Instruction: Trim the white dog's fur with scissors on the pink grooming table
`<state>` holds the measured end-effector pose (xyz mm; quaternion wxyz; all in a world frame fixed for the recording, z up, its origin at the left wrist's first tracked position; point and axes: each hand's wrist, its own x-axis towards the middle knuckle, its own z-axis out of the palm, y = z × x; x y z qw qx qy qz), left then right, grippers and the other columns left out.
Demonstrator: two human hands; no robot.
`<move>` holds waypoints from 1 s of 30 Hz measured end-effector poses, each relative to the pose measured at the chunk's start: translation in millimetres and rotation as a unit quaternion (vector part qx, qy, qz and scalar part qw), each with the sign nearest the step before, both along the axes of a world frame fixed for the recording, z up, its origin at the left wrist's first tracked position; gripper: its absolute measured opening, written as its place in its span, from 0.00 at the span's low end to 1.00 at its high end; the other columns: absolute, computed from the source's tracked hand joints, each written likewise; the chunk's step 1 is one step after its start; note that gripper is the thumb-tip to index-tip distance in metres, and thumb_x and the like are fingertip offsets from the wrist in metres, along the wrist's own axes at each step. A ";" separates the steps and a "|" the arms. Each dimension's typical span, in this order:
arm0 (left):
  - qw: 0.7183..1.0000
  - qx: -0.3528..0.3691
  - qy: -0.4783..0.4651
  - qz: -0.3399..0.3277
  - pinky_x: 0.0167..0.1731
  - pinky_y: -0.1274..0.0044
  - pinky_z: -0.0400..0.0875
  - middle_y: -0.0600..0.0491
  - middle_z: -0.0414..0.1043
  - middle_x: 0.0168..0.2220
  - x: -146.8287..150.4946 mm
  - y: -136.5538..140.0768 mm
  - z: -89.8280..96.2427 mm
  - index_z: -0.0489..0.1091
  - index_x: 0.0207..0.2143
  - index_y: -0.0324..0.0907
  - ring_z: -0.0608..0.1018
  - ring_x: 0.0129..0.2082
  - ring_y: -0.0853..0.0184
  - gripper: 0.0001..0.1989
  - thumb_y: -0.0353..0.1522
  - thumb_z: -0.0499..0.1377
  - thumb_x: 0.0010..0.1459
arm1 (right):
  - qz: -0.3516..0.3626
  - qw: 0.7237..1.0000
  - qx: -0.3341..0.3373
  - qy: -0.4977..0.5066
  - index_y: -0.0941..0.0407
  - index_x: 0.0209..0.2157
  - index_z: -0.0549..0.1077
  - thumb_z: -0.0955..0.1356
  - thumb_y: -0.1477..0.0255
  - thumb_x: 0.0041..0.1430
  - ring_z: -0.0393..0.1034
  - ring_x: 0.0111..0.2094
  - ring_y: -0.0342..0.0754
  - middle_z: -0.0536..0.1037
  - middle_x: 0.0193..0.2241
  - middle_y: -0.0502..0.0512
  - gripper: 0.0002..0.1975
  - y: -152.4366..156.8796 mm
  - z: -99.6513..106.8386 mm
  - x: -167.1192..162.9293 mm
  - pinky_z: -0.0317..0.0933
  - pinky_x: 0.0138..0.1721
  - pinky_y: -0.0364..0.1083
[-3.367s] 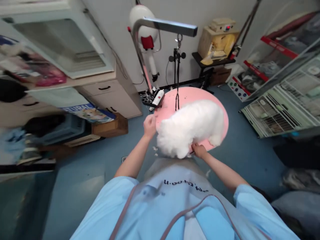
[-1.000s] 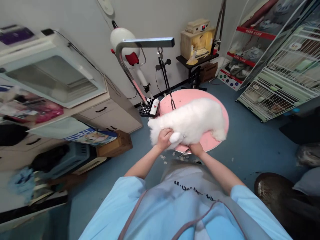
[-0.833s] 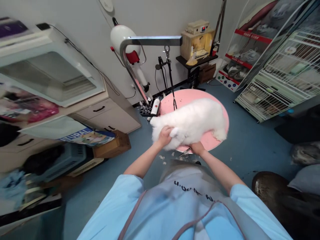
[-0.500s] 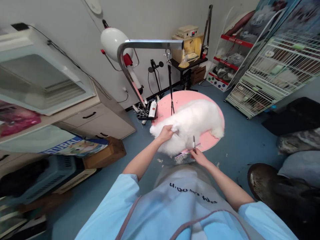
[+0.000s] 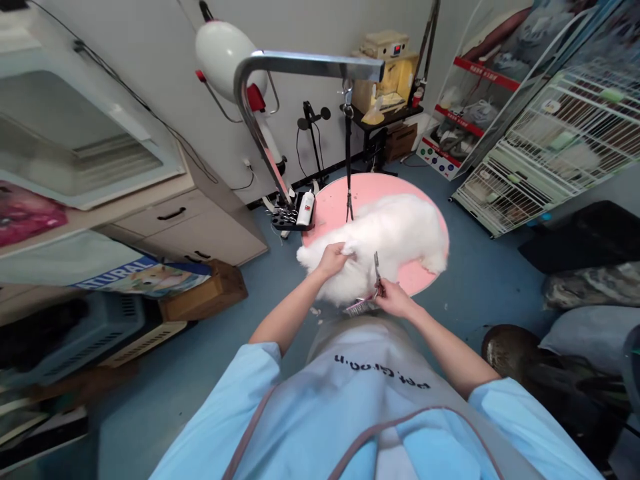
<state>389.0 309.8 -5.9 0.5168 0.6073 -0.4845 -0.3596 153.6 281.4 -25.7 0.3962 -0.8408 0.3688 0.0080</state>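
A fluffy white dog [image 5: 395, 223] lies stretched across a round pink grooming table [image 5: 385, 181]. My left hand [image 5: 332, 260] is closed on white fur at the dog's near side, fingertips pinched together. In my right hand [image 5: 393, 298] is a pair of scissors [image 5: 377, 269], blades pointing up and away from me beside the fur. Whether the blades are apart is too small to tell. Just left of that hand, a metal-toothed comb [image 5: 357, 308] shows at the table's near edge; I cannot tell if it is held or lying there. A black strap [image 5: 349, 160] hangs down to the dog.
A metal grooming arm [image 5: 310, 65] reaches over the table. On its post, a black tray [image 5: 290, 219] carries scissors and a white bottle [image 5: 305, 208]. Wire cages [image 5: 545, 153] stand at the right, a cabinet [image 5: 200, 223] at the left. Hair clumps lie on the floor.
My right hand has moved up and left with the scissors, bringing the blades nearer to my left hand. The left hand keeps its hold on the fur. The view has shifted slightly.
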 end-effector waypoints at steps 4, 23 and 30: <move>0.999 0.021 -0.007 0.031 0.29 0.78 0.64 0.53 0.73 0.22 7.9 -1.1 -3.0 0.72 0.20 0.37 0.72 0.25 0.69 0.21 0.48 0.64 0.46 | 0.039 0.999 -0.004 0.011 0.55 0.38 0.66 0.69 0.69 0.50 0.67 0.35 0.50 0.75 0.35 0.55 0.12 -10.8 2.0 12.3 0.56 0.34 0.44; 0.999 0.042 0.016 -0.005 0.26 0.81 0.62 0.55 0.70 0.20 16.8 5.0 4.0 0.69 0.20 0.37 0.68 0.22 0.72 0.15 0.40 0.61 0.49 | 0.119 0.990 0.064 -0.045 0.54 0.34 0.61 0.66 0.71 0.48 0.63 0.31 0.46 0.69 0.30 0.48 0.11 -31.6 5.5 27.7 0.55 0.32 0.44; 0.999 0.049 0.010 -0.017 0.25 0.81 0.61 0.55 0.69 0.20 18.4 5.6 9.4 0.69 0.20 0.37 0.67 0.22 0.72 0.12 0.37 0.59 0.48 | 0.113 0.989 0.088 -0.047 0.54 0.34 0.62 0.64 0.73 0.48 0.62 0.29 0.45 0.68 0.28 0.48 0.09 -33.0 3.6 18.3 0.55 0.32 0.44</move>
